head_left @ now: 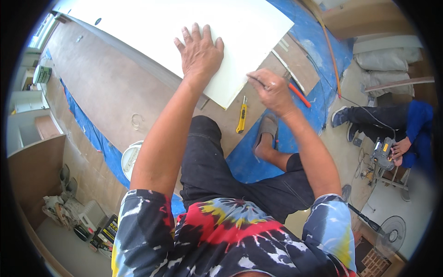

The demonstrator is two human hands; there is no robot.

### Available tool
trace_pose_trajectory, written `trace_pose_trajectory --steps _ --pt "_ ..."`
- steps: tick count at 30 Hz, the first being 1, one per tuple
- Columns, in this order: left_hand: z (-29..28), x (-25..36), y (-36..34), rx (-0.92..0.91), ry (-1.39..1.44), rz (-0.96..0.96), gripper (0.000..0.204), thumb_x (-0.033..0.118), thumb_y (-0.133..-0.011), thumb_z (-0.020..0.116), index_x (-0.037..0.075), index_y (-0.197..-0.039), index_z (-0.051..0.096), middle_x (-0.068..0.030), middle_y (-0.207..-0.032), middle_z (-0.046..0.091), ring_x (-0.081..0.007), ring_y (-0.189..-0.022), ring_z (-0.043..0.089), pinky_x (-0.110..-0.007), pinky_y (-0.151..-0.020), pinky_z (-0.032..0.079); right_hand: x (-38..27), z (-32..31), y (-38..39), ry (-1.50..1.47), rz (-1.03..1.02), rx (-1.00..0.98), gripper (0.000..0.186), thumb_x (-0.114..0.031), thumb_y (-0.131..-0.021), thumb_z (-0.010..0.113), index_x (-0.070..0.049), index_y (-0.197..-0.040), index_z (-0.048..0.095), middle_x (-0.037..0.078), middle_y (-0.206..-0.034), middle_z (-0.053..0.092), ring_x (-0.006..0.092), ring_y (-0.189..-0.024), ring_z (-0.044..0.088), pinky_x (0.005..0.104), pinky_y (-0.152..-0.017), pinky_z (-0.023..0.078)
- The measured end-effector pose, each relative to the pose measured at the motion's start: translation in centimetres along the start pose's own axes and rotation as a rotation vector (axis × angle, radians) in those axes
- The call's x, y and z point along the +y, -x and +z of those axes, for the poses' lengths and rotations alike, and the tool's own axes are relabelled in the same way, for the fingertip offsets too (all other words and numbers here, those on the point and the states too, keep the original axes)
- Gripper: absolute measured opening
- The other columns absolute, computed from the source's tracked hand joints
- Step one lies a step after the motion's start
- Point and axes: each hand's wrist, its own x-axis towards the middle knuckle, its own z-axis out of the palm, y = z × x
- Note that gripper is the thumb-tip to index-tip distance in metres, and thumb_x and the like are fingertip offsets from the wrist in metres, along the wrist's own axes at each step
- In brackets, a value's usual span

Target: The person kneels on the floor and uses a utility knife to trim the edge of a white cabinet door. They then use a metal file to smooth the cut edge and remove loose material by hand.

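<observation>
A large white board [152,27] lies across a brown sheet [99,87]. My left hand [200,53] rests flat on the board, its fingers spread. Beside the board's right edge, my right hand [271,90] is closed, a thin dark tool or strip [255,79] showing at its fingers; what kind it is I cannot make out. Just below the board's near corner lies a yellow utility knife [242,117]. A red-orange handled tool [300,95] lies to the right of my right hand.
Blue sheeting [244,161] covers part of the floor. A white bucket [131,159] stands by my left forearm. On the right, a co-worker's hand [400,148] rests on a grey power tool [382,154]. Cables trail nearby, and a fan [392,235] stands lower right.
</observation>
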Motion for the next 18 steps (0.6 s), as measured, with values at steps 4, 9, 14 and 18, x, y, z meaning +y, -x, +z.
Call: trace_pose_trajectory --steps 4,9,14,18 --pt "-0.2 0.0 0.0 -0.005 0.004 0.012 0.061 0.040 -0.104 0.045 0.007 -0.155 0.044 -0.0226 -0.164 0.034 -0.0452 -0.156 0.019 -0.062 -0.127 0.010 -1.6 3.2 1.5 0.024 0.222 0.158 0.010 -0.009 -0.091 0.073 -0.003 -0.098 0.074 0.016 -0.092 0.074 0.0333 -0.080 0.072 0.0397 -0.073 0.057" --pt "-0.2 0.1 -0.1 -0.015 -0.035 0.008 0.062 0.042 -0.104 0.044 0.008 -0.155 0.043 -0.0218 -0.164 0.034 -0.0439 -0.156 0.020 -0.061 -0.127 0.010 -4.3 6.8 2.2 -0.300 0.632 0.536 0.016 -0.012 -0.091 0.077 0.003 -0.092 0.072 0.016 -0.088 0.075 0.0251 -0.076 0.074 0.0364 -0.071 0.057" --pt "0.0 0.0 0.0 -0.016 -0.085 0.004 0.064 0.045 -0.105 0.043 0.010 -0.157 0.042 -0.0196 -0.166 0.033 -0.0406 -0.157 0.021 -0.058 -0.128 0.011 -5.3 8.5 2.2 -0.270 0.727 0.612 0.020 -0.014 -0.092 0.077 0.005 -0.092 0.072 0.015 -0.079 0.074 0.0228 -0.071 0.072 0.0361 -0.068 0.056" --pt "-0.1 0.0 0.0 -0.016 -0.069 0.016 0.064 0.045 -0.104 0.043 0.009 -0.157 0.042 -0.0200 -0.166 0.033 -0.0407 -0.157 0.021 -0.058 -0.128 0.010 -4.7 8.5 1.7 -0.221 0.675 0.700 0.019 -0.014 -0.092 0.077 0.004 -0.092 0.071 0.015 -0.075 0.073 0.0240 -0.067 0.071 0.0370 -0.065 0.055"
